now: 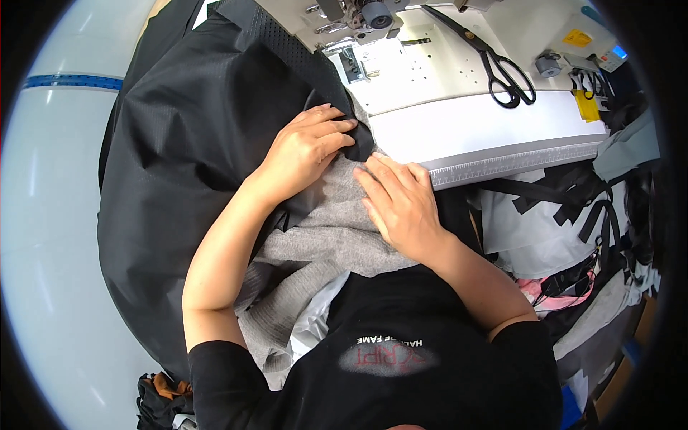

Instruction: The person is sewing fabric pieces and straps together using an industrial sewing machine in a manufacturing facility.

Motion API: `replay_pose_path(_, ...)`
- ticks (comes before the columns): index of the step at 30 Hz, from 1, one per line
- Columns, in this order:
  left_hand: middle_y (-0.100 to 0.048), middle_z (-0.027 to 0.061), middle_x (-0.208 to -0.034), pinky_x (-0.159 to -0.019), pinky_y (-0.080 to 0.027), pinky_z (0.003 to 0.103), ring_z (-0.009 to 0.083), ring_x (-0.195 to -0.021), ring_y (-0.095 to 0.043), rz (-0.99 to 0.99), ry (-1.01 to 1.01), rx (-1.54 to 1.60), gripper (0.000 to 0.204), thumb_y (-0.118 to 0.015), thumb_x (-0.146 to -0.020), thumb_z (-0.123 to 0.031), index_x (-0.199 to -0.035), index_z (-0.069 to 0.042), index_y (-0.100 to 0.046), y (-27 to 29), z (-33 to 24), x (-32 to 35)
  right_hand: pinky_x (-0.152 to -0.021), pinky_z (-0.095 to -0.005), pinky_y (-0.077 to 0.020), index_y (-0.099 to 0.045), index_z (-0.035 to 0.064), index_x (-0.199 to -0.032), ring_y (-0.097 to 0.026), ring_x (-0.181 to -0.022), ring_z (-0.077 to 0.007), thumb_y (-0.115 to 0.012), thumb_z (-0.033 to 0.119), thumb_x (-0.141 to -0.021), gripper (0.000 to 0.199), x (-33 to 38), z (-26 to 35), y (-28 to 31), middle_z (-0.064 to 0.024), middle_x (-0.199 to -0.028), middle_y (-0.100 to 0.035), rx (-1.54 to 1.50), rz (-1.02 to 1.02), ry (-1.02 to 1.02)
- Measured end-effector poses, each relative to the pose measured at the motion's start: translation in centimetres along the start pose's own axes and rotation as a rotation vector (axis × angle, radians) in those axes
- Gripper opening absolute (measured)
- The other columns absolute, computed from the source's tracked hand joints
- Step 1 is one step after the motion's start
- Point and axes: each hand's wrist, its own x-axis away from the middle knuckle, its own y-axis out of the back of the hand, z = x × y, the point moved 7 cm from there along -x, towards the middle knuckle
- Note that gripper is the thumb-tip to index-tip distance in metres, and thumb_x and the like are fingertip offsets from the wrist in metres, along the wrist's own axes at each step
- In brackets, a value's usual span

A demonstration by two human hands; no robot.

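Black fabric [186, 129] with a sheen spreads in a large heap on the left and runs up to the sewing machine [344, 18]. Along its right edge it meets a grey knit fabric [330, 244], which falls in folds toward my lap. My left hand [308, 150] is closed on the black fabric near that edge, fingers bent; its thumb is partly hidden. Just to the right, my right hand [403, 204] rests on the grey knit with fingers stretched out, beside the table's front edge. The two hands are close but apart.
Black-handled scissors [494, 64] lie on the white machine bed [430, 72]. A ruler strip [516, 159] runs along the bed's front edge. Small snips [588, 82] sit at the right by a yellow tag. Mixed cloth pieces [516, 229] pile up below right.
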Motion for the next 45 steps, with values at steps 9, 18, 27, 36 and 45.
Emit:
replay_pose_path(9, -0.072, 0.0092, -0.11, -0.103, -0.049, 0.045, 0.0294, -0.117, -0.064, -0.112, 0.0, -0.483, 0.02, -0.064, -0.082, -0.016, -0.097, -0.005, -0.071, -0.4, -1.7, 0.0, -0.1, -0.0397, -0.0365, -0.059, -0.0008, -0.128, -0.052, -0.126, -0.024, -0.073, 0.02, -0.083, 0.052, -0.1, -0.1, -0.4, -0.0134, -0.136, -0.057, 0.076, 0.038, -0.037)
replay_pose_path(18, -0.068, 0.0096, -0.101, -0.097, -0.05, 0.042, 0.0299, -0.108, -0.064, -0.146, -0.029, -0.076, 0.012, -0.067, -0.077, -0.011, -0.087, -0.004, -0.068, -0.3, -0.8, 0.0, -0.094, -0.042, -0.0384, -0.057, -0.0022, -0.129, -0.055, -0.113, -0.0268, -0.07, 0.014, -0.084, 0.049, -1.7, -1.5, 0.7, -0.0148, -0.131, -0.057, -0.068, 0.019, -0.093)
replay_pose_path(27, -0.065, 0.0109, -0.101, -0.1, -0.05, 0.044, 0.0299, -0.106, -0.064, -0.167, -0.019, -0.108, 0.015, -0.065, -0.078, -0.012, -0.088, -0.002, -0.068, -0.4, -0.7, 0.2, -0.072, -0.0405, -0.0509, -0.065, 0.0042, -0.111, -0.067, -0.078, -0.0286, -0.07, 0.006, -0.086, 0.026, -6.6, -7.1, 0.0, -0.0095, -0.081, -0.067, -0.371, -0.038, -0.32)
replay_pose_path(36, -0.069, 0.0105, -0.1, -0.098, -0.053, 0.044, 0.0281, -0.108, -0.067, -0.223, -0.05, -0.117, 0.02, -0.073, -0.072, -0.003, -0.092, -0.002, -0.071, 0.1, -1.1, 0.6, -0.07, -0.0358, -0.056, -0.07, 0.0037, -0.103, -0.072, -0.077, -0.0264, -0.072, 0.009, -0.086, 0.018, -9.3, -8.8, -0.9, -0.0113, -0.082, -0.074, -0.357, 0.019, -0.268)
replay_pose_path(45, -0.07, 0.0099, -0.095, -0.099, -0.052, 0.042, 0.0268, -0.101, -0.069, -0.263, 0.172, 0.113, 0.025, -0.071, -0.071, 0.0, -0.095, -0.005, -0.074, -0.5, 1.5, 0.6, -0.069, -0.0286, -0.0529, -0.069, 0.0016, -0.111, -0.065, -0.07, -0.0141, -0.072, 0.006, -0.086, 0.025, -10.1, -9.6, -1.3, -0.0061, -0.08, -0.071, -0.34, 0.085, -0.339)
